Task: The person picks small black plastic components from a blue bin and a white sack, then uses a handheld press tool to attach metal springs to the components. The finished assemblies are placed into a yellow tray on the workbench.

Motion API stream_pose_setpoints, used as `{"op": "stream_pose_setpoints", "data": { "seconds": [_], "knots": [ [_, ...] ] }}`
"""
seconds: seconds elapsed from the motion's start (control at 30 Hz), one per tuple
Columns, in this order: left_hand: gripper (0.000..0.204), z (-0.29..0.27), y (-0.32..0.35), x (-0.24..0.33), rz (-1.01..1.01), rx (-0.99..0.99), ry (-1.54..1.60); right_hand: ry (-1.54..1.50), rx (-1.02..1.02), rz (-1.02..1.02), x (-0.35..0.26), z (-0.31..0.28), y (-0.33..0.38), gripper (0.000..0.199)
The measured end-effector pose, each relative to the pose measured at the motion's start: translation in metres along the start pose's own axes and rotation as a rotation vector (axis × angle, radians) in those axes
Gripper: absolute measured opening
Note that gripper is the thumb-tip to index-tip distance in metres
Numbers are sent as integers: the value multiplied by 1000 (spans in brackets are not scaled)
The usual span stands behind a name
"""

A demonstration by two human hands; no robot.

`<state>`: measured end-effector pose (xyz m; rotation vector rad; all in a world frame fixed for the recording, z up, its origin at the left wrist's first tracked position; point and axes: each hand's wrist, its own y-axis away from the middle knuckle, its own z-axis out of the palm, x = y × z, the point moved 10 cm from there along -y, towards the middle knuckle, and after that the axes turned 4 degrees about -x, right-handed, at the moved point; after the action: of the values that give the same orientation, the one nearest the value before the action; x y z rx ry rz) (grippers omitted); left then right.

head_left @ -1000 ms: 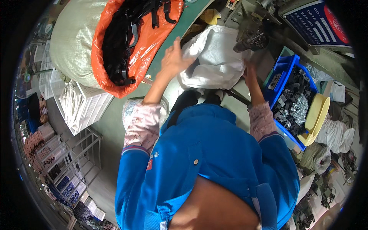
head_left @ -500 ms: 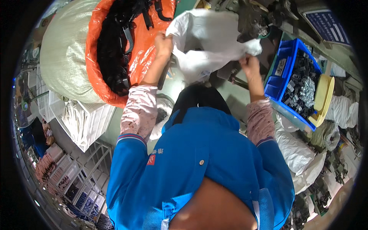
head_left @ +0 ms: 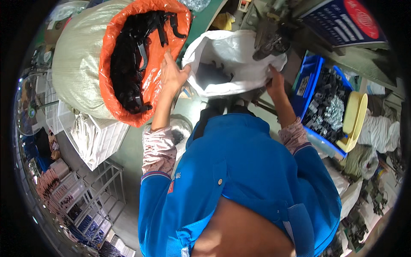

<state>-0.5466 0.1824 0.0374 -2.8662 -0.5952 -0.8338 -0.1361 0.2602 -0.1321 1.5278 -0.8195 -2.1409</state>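
Note:
A white woven bag (head_left: pixel 227 88) stands in front of me with its mouth spread wide. Dark parts (head_left: pixel 212 73) lie inside it, too shaded to name. At the bag's left rim is my left hand (head_left: pixel 173 73), fingers stretched out and thumb against or close to the edge. My right hand (head_left: pixel 275 81) grips the rim on the other side, some fingers hidden by the bag. Left of the bag, an orange plastic liner (head_left: pixel 156 64) holds black, curved plastic parts (head_left: pixel 128 64).
A pale woven sack (head_left: pixel 77 64) surrounds the liner. White crates (head_left: pixel 100 137) stand below it. On the right, a blue bin (head_left: pixel 309 85) holds small dark and silvery parts beside a yellow tray (head_left: pixel 357 115). Dark machinery (head_left: pixel 272 40) overhangs the bag's far right edge.
The white bag's mouth has opened toward me, exposing the dark parts inside. My left hand has moved slightly left and down, its fingers now spread instead of pinching the rim.

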Motion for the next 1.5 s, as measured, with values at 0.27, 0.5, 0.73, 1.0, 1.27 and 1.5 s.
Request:
{"op": "stream_pose_setpoints", "data": {
  "seconds": [0.27, 0.5, 0.73, 1.0, 1.27, 1.5],
  "knots": [
    [78, 82, -85, 153, 534, 14, -372, 96, -173, -188, 1, 24, 30, 38],
    [21, 125, -196, 106, 449, -49, -320, 376, -30, -456, -16, -12, 62, 27],
    [40, 153, -171, 190, 937, -327, -712, 1131, 209, -447, -62, -22, 78, 64],
    [24, 160, -136, 221, 880, -54, -533, 1561, 288, -443, -105, 17, 10, 33],
    [39, 110, -63, 195, 841, -157, -333, 1657, 233, -545, -118, 9, 3, 23],
    [40, 120, 104, 162, 995, -734, -327, 1640, 57, -1477, -151, 43, -51, 46]
  ]
}}
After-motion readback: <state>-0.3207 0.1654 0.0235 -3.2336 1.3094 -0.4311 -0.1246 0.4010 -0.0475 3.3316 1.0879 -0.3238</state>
